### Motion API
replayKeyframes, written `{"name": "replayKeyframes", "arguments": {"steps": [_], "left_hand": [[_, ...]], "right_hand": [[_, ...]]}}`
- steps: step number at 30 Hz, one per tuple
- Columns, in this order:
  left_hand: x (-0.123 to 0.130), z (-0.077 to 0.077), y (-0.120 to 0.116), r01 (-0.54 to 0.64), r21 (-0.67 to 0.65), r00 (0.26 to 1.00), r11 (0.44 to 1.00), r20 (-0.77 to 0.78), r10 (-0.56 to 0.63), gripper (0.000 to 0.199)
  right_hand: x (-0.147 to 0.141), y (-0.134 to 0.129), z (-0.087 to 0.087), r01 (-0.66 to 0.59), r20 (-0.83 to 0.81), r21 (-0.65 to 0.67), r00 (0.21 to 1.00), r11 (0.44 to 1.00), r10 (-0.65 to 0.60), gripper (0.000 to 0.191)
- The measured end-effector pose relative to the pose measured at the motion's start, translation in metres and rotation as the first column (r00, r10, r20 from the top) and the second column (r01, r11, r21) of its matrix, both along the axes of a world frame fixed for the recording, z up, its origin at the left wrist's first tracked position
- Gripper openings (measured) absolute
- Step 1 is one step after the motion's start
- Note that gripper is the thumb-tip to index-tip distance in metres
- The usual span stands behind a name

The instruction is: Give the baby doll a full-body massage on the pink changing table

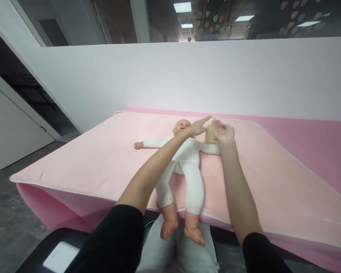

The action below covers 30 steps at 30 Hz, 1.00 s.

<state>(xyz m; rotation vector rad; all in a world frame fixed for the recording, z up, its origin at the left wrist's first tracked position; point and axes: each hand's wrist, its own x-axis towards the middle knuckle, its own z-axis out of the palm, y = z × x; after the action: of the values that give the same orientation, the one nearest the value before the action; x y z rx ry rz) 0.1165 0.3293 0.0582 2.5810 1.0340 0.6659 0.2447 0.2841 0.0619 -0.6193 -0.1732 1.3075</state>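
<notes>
- Left hand (198, 127): extended over the chest of the pale plastic baby doll in a white one-piece suit (184, 161), fingers straight and flat, nothing grasped; reaches past the doll's head toward a small yellowish object (210, 135).
- Right hand (224, 131): palm up, fingers spread and released, nothing held; hovers just above the doll's far arm, directly beside the yellowish object.
- Yellowish object: mostly hidden between the two hands; identity cannot be determined.
- Doll position: flat on its back on the soft pink blanket (88, 163), head away from the camera, arms out to both sides, bare feet hanging past the near edge above the lap. Likely placed crosswise so the torso lies within easy reach of both arms.
- Blanket: spread over a darker pink padded surface (315, 148) set against a plain white wall (170, 79).
</notes>
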Motion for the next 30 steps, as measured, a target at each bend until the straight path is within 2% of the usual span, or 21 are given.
{"name": "replayKeyframes", "arguments": {"steps": [2,4,5,7,9,12,15,17,18,19,21,23,24,25,27,29,30], "left_hand": [[-0.035,-0.019,-0.012,-0.014,-0.157,0.974,0.987,0.219,0.049,0.058],[-0.064,-0.038,-0.031,0.017,-0.196,0.949,0.98,0.311,0.046,0.042],[-0.074,-0.048,-0.041,0.046,-0.197,0.953,0.979,0.303,0.017,0.036],[-0.088,-0.065,-0.061,0.03,-0.205,0.964,0.978,0.265,0.026,0.031],[-0.095,-0.077,-0.075,0.03,-0.144,0.984,0.989,0.181,-0.004,0.032],[-0.097,-0.083,-0.085,0.048,-0.065,0.998,0.997,0.053,-0.045,0.036],[-0.098,-0.081,-0.088,0.018,-0.028,0.998,0.999,-0.054,-0.02,0.04],[-0.099,-0.08,-0.09,-0.052,-0.008,0.994,0.999,-0.094,0.051,0.043],[-0.099,-0.08,-0.091,-0.095,-0.002,0.99,0.995,-0.104,0.094,0.045],[-0.099,-0.081,-0.092,-0.136,-0.002,0.985,0.991,-0.109,0.135,0.047],[-0.099,-0.083,-0.094,-0.204,-0.011,0.974,0.979,-0.1,0.202,0.048],[-0.1,-0.086,-0.093,-0.272,-0.028,0.961,0.962,-0.068,0.27,0.047],[-0.101,-0.088,-0.092,-0.314,-0.04,0.949,0.948,-0.045,0.313,0.046],[-0.103,-0.09,-0.09,-0.361,-0.051,0.933,0.931,-0.018,0.36,0.046],[-0.11,-0.095,-0.084,-0.436,-0.068,0.897,0.897,0.046,0.439,0.046],[-0.118,-0.101,-0.077,-0.46,-0.061,0.878,0.886,0.122,0.464,0.045],[-0.123,-0.103,-0.073,-0.46,-0.049,0.872,0.886,0.161,0.462,0.044]], "right_hand": [[-0.002,-0.002,0.002,0.002,-0.025,0.009,1.0,1.0,-0.002,0.034],[-0.005,-0.003,0.005,-0.004,-0.038,0.028,0.999,1.0,0.005,0.032],[-0.007,-0.004,0.006,-0.015,-0.041,0.04,0.999,0.999,0.017,0.03],[-0.014,-0.006,0.009,-0.044,-0.028,0.08,0.999,0.996,0.047,0.027],[-0.023,-0.01,0.011,-0.088,0.024,0.132,0.996,0.987,0.086,0.025],[-0.041,-0.018,0.012,-0.213,0.182,0.198,0.967,0.957,0.178,0.021],[-0.057,-0.03,0.015,-0.38,0.46,0.21,0.851,0.901,0.252,0.018],[-0.064,-0.041,0.019,-0.471,0.687,0.168,0.686,0.866,0.24,0.017],[-0.066,-0.047,0.022,-0.513,0.795,0.128,0.565,0.849,0.221,0.016],[-0.067,-0.054,0.026,-0.553,0.888,0.07,0.414,0.83,0.201,0.015],[-0.067,-0.065,0.031,-0.61,0.985,-0.123,0.019,0.783,0.17,0.014],[-0.069,-0.072,0.031,-0.57,0.911,-0.35,-0.391,0.743,0.129,0.018],[-0.072,-0.075,0.028,-0.52,0.831,-0.428,-0.548,0.739,0.096,0.02],[-0.076,-0.076,0.024,-0.469,0.747,-0.472,-0.663,0.747,0.055,0.022],[-0.089,-0.076,0.009,-0.408,0.608,-0.48,-0.793,0.776,-0.04,0.021],[-0.105,-0.078,-0.008,-0.4,0.523,-0.457,-0.843,0.794,-0.123,0.02],[-0.113,-0.079,-0.016,-0.419,0.528,-0.433,-0.835,0.798,-0.152,0.021]]}}
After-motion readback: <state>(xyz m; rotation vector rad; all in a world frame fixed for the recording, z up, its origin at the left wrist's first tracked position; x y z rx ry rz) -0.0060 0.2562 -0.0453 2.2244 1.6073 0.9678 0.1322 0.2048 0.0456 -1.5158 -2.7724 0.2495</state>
